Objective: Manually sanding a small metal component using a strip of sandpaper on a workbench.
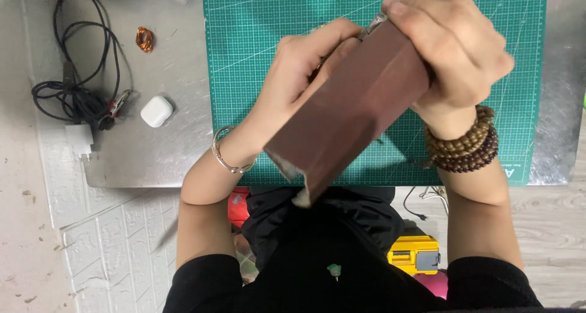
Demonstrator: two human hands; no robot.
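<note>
At the centre of the frame, one long reddish-brown box [351, 115] slants from upper right down to lower middle, lifted above the green cutting mat [256, 57]. Both hands hold it. The right hand [455, 47] wraps over its upper end, fingers folded down on the top face, clamped on the box. The left hand [305, 75] presses against its left side near the same end, fingers curled onto it; a thin metal-looking piece [373, 25] shows between the two hands, too hidden to tell more. The box's lower end overhangs the near edge of the tabletop [152, 160], above the person's dark clothing.

One silver bangle [227, 157] circles the left wrist; several strands of brown wooden beads [463, 147] wrap the right wrist.

On the left part of the metal tabletop lie one tangled black cable [76, 87], one white plug [79, 137], one small white case [157, 111] and two copper wire coils [144, 39], one cut off by the top edge. Bare mat lies open at upper left and along the right edge.
</note>
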